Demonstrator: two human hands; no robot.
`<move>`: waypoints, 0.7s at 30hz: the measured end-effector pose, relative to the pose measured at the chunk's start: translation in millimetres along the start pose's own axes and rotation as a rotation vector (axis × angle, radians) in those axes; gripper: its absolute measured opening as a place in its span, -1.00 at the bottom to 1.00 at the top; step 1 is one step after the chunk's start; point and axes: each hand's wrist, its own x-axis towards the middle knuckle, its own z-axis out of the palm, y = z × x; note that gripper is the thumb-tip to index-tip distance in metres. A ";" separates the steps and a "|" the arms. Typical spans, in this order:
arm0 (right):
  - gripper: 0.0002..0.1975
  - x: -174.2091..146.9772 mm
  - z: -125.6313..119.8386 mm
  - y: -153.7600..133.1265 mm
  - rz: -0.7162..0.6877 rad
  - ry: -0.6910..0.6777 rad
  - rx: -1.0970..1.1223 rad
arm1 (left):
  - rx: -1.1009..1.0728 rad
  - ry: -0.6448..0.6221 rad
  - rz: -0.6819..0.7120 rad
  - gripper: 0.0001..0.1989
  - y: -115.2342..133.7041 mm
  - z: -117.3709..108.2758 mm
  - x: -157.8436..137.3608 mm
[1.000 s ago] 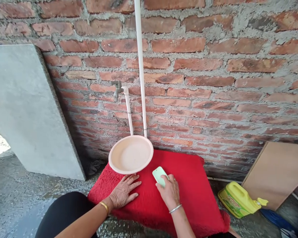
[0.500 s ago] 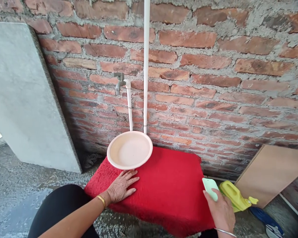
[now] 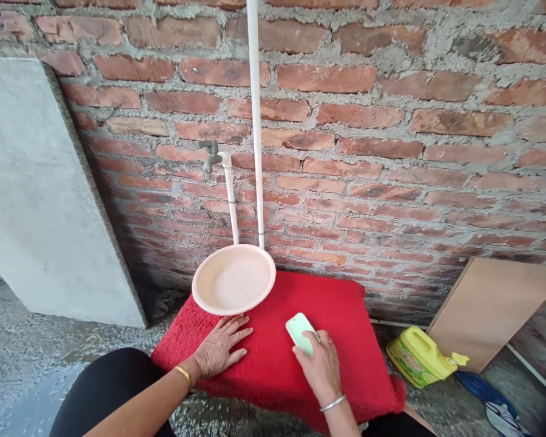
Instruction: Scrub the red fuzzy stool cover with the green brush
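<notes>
A red fleecy cloth (image 3: 273, 358) is spread over a low support and hangs down at the front. My left hand (image 3: 222, 346) lies flat on it, fingers spread, just in front of a pale pink plastic basin (image 3: 234, 279) at the cloth's back left. In my right hand (image 3: 319, 364) is a pale green scrubbing brush (image 3: 300, 328), gripped from above over the middle of the cloth. The brush has a small hole at its far end, and its underside is hidden. Nothing shows inside the basin but its bare bottom.
A grey tap (image 3: 209, 159) on a white pipe (image 3: 231, 200) stands behind the basin at the brick wall (image 3: 346, 152). A grey slab (image 3: 59, 194) leans left. To the right are a yellow jug (image 3: 421, 358), a brown board (image 3: 495, 309) and blue slippers (image 3: 486, 391). The floor is wet.
My right hand has swept the brush leftward from the cloth's right edge to its middle, uncovering the yellow jug. My left hand stays in place. The view has shifted slightly.
</notes>
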 end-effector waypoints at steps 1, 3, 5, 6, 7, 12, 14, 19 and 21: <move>-0.70 -0.1 -4.9 19.8 0.048 0.009 -0.009 | -0.005 0.004 0.001 -0.50 -0.3 0.6 -0.3; -0.65 -3.6 -16.1 65.7 0.168 0.042 -0.006 | -0.017 0.006 0.004 -0.50 -0.2 1.3 -0.5; -0.57 -12.0 -28.6 112.4 0.305 0.090 0.011 | -0.026 0.006 0.002 -0.51 0.5 1.1 -0.3; -0.53 -17.5 -35.1 133.3 0.363 0.117 0.013 | -0.027 0.005 -0.001 -0.52 1.1 0.8 0.0; -0.49 -23.4 -41.3 151.2 0.408 0.144 0.006 | -0.027 0.001 -0.006 -0.52 1.7 0.2 0.3; -0.39 -41.9 -55.5 173.8 0.493 0.221 -0.016 | -0.043 -0.013 -0.015 -0.53 4.0 -2.4 1.9; -0.40 -41.9 -47.7 148.2 0.448 0.213 0.034 | -0.054 -0.008 -0.021 -0.53 4.3 -2.8 2.1; -0.66 -45.8 -7.4 35.9 0.091 0.073 0.168 | -0.051 -0.019 -0.025 -0.52 3.9 -3.2 2.5; -0.74 -52.3 5.7 -4.4 -0.031 0.019 0.166 | -0.044 -0.011 -0.017 -0.52 3.2 -3.0 2.7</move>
